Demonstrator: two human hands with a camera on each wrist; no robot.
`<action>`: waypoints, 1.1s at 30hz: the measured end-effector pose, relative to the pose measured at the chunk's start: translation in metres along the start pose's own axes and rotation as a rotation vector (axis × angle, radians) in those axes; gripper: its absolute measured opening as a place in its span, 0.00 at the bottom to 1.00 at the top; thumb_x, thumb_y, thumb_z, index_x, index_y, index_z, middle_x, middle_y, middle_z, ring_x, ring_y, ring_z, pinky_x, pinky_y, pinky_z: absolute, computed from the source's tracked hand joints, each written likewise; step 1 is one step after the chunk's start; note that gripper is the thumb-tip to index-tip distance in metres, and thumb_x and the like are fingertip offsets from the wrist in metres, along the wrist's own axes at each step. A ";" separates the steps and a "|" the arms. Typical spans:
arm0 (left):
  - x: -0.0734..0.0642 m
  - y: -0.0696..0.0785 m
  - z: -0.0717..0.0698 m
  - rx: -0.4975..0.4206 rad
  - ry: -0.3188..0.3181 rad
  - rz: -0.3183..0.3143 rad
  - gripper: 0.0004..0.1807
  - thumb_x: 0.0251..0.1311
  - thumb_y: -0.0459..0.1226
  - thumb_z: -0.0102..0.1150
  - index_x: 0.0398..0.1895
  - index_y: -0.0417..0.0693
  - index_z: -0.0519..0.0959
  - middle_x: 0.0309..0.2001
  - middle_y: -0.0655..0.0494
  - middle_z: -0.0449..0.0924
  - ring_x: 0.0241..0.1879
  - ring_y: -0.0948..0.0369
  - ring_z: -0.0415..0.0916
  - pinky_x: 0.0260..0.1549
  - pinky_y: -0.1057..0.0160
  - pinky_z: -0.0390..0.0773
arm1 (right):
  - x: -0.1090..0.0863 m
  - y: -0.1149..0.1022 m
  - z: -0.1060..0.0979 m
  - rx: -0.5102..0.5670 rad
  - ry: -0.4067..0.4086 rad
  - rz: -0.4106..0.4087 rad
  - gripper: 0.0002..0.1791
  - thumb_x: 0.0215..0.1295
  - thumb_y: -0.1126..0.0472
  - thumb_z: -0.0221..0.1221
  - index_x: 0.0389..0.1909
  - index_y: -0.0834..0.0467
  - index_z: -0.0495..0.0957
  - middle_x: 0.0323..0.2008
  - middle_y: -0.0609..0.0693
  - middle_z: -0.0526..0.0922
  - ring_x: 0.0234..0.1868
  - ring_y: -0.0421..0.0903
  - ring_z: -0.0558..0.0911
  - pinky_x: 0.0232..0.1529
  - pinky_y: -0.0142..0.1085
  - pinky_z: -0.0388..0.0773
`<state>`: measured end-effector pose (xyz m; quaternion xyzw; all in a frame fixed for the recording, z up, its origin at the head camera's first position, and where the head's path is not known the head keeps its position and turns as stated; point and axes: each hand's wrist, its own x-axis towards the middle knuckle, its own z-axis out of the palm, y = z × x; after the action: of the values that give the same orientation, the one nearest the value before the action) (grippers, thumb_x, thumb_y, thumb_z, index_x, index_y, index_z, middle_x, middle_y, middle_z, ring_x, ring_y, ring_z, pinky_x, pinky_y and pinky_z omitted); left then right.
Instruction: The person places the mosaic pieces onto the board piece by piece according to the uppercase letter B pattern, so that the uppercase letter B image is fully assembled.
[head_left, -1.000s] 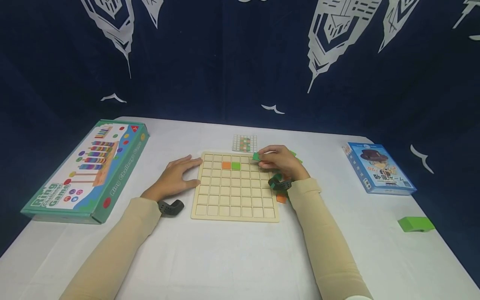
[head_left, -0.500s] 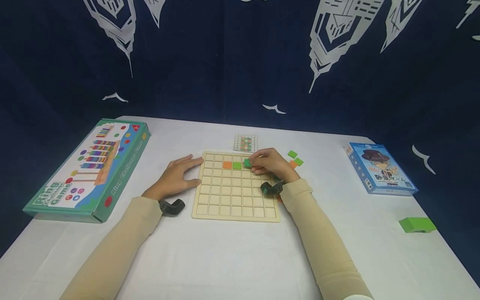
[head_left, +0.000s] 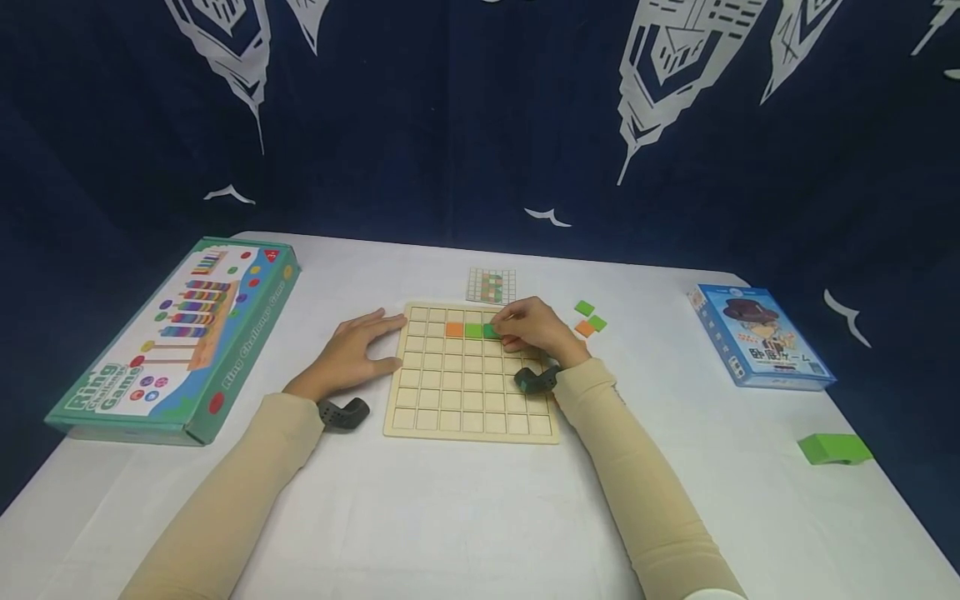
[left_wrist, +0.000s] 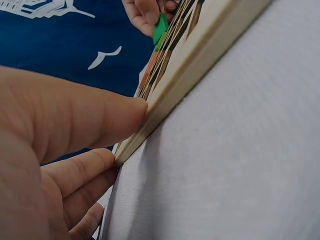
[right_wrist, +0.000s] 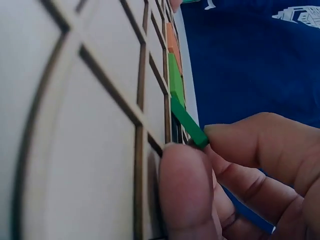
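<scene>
Head view: the dark green tile (head_left: 489, 331) has been moved left over the board (head_left: 472, 438). It is pinched, tipped, by the right hand (head_left: 538, 327), seemingly against one light green tile (head_left: 473, 331) beside one orange tile (head_left: 454, 330). The board is touched by the left hand (head_left: 345, 354), fingers apart. Three loose tiles (head_left: 585, 329) are seen nearby.

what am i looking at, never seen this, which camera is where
No machine: a person works with two bare hands. The wide picture is from a camera on the head; the two close ones are from wrist cameras, one per hand. On the table lie a gridded board, a card, loose tiles, a green box, a blue box and a green block. The board holds an orange tile and a light green tile. The left hand touches the board's left edge; the right hand pinches a dark green tile, tilted, beside the light green one.
</scene>
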<state>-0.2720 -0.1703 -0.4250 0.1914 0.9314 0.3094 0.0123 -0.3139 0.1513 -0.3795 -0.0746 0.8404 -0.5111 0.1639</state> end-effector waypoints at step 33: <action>0.000 0.001 0.000 -0.007 0.000 -0.005 0.40 0.65 0.41 0.67 0.80 0.40 0.69 0.81 0.42 0.66 0.84 0.42 0.52 0.83 0.38 0.44 | -0.014 0.028 -0.055 0.127 0.034 -0.118 0.22 0.80 0.62 0.59 0.67 0.72 0.77 0.41 0.54 0.85 0.31 0.40 0.83 0.37 0.31 0.87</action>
<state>-0.2713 -0.1696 -0.4247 0.1889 0.9308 0.3128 0.0139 -0.3187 0.2147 -0.3783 -0.1048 0.8030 -0.5735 0.1235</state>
